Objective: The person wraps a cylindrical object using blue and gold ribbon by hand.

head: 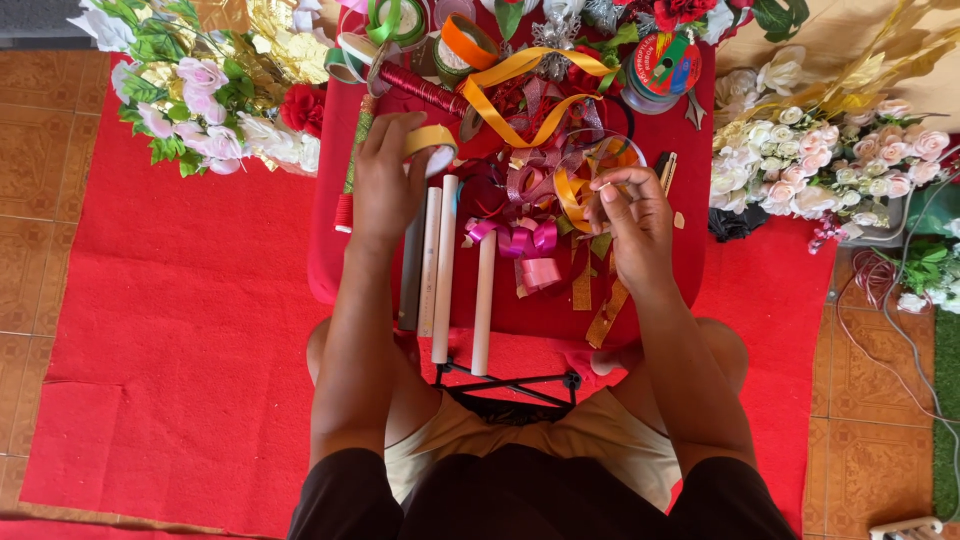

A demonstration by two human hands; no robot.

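I sit on the floor at a low red-covered table [330,250]. My left hand [385,180] grips a roll of yellow ribbon [432,143] at the table's left. My right hand [630,215] pinches the end of an orange-yellow ribbon [572,190] near a clear tape roll [612,155]. The ribbon loops back in a long curl [515,90] toward the far side. Between my hands lie a magenta ribbon bow [515,238], a pink ribbon curl [541,272] and three white tubes [443,265].
Artificial flowers lie on both sides: pink and white with green leaves at the left [200,100], cream and pink roses at the right [820,160]. Ribbon spools [660,65] crowd the table's far edge. A red mat [180,330] covers the tiled floor. Cables [890,300] trail at right.
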